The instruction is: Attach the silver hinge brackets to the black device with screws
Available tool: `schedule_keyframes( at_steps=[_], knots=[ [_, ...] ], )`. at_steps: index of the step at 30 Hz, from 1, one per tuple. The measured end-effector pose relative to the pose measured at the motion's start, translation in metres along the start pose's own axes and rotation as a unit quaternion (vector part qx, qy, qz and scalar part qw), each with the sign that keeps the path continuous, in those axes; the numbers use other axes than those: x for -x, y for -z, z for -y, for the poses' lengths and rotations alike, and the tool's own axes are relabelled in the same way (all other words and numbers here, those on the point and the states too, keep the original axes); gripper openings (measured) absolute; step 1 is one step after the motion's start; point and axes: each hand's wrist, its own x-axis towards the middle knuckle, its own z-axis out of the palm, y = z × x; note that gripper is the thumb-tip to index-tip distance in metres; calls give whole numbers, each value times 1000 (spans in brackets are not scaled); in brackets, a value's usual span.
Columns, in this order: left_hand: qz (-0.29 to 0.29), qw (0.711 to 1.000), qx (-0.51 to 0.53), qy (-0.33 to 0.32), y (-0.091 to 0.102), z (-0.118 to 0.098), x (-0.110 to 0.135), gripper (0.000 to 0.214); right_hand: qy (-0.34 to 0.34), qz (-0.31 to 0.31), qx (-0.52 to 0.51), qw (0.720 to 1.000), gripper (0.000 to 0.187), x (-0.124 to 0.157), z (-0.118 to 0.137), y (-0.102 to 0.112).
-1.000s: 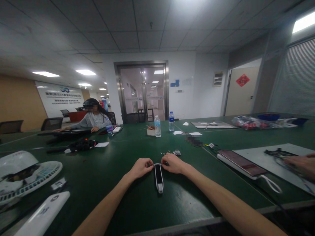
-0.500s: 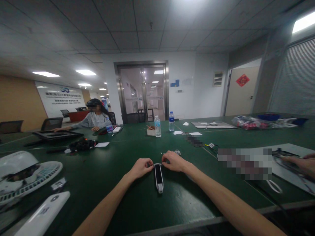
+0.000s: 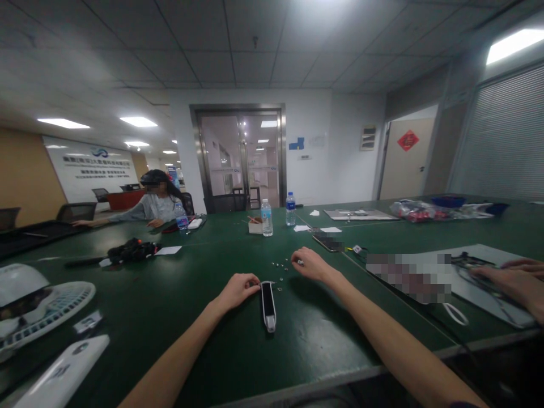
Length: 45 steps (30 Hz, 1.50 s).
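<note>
A long, narrow white-framed device with a dark face [image 3: 268, 300] lies in front of me, its tapered white end pointing toward me. My left hand [image 3: 239, 289] is beside its far left corner, thumb and fingertips pinched together there; what lies between them is hidden. A thin metal pin [image 3: 273, 283] sticks out from the device's far right corner. Beyond and right of the device, several small metal pieces [image 3: 278, 265] are scattered. My right hand [image 3: 312, 265] hovers low by them, fingers bent and apart from the thumb, around a small silvery piece [image 3: 300, 262].
Two water bottles [image 3: 267, 219] and a small box [image 3: 255, 226] stand farther back. At left are a white grille part [image 3: 70, 306] and a white panel [image 3: 63, 374]. A phone [image 3: 327, 242] lies right; a co-worker's hands [image 3: 510, 277] work over a white board [image 3: 488, 255].
My right hand has left the device's far right corner and moved right and away, uncovering the small metal pieces. My left hand stays at the corner. The view has turned slightly right.
</note>
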Motion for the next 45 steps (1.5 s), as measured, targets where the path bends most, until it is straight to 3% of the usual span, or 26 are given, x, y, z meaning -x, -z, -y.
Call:
schedule_keyframes(
  at_steps=[12,22,25,33,40,45],
  knots=[
    [-5,1000,4,7,0,-4,1,24,-45,43,45,997,30,1,-1,-22],
    [4,1000,-6,9,-4,-2,-3,24,-37,46,37,998,39,-9,-2,-47],
    [2,1000,-14,4,-5,0,-4,24,-40,72,33,996,39,-11,-1,-47],
    [-4,1000,-27,-4,-6,-3,-4,23,12,62,55,996,24,-10,9,-39],
    [-2,1000,-31,1,-5,-5,-2,24,-15,69,54,996,17,-12,18,-37],
    [-6,1000,-29,-6,-5,-4,-3,23,-35,119,54,991,16,-16,21,-35]
  ],
)
